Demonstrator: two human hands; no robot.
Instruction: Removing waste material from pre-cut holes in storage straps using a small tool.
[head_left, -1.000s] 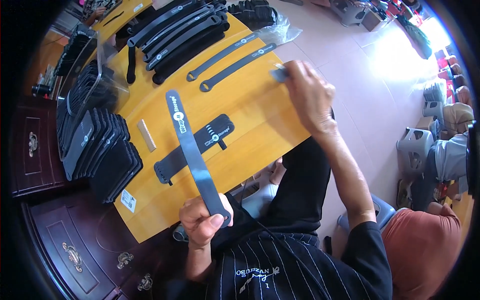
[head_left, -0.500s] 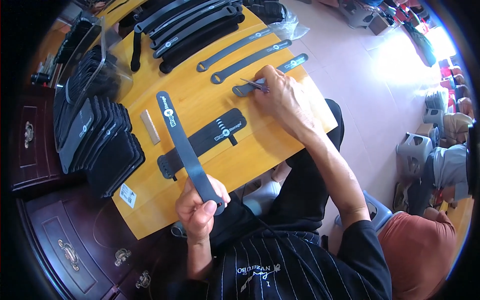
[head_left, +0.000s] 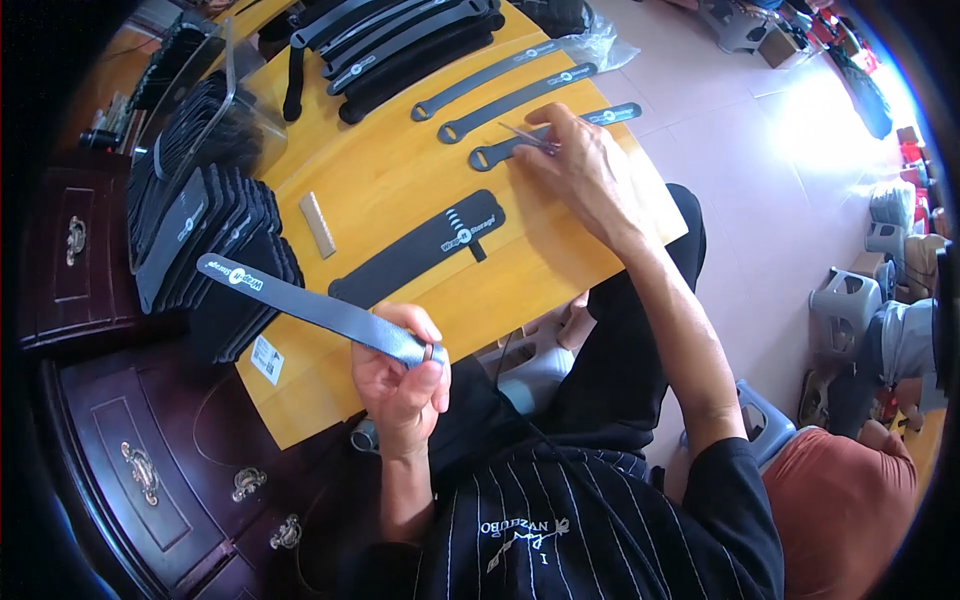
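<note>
My left hand [head_left: 405, 375], in front of the table's near edge, pinches the slotted end of a dark grey strap [head_left: 310, 300]. The strap's rounded, printed end reaches out to the left over the table. My right hand [head_left: 585, 165] is closed around small scissors [head_left: 530, 138], their thin metal points aimed left and their handles mostly hidden. Under that hand lies another grey strap [head_left: 488, 157], partly covered; whether my fingers touch it I cannot tell. Two similar straps, a middle one [head_left: 515, 103] and a farther one [head_left: 485, 78], lie beyond it. A wide black panel with slits [head_left: 425, 245] rests between my hands.
Stacked black straps [head_left: 410, 65] fill the table's far side. Black panels [head_left: 215, 230] lean at the left by a clear plastic bin [head_left: 255, 120]. A tan strip [head_left: 318, 225] and white label [head_left: 266, 360] lie on the yellow table [head_left: 365, 190]. Dark drawers [head_left: 140, 480] stand left.
The strap in my left hand has swung leftward, its far end now over the leaning black panels. My right hand stays over the strap on the table with the scissors. The view has shifted slightly.
</note>
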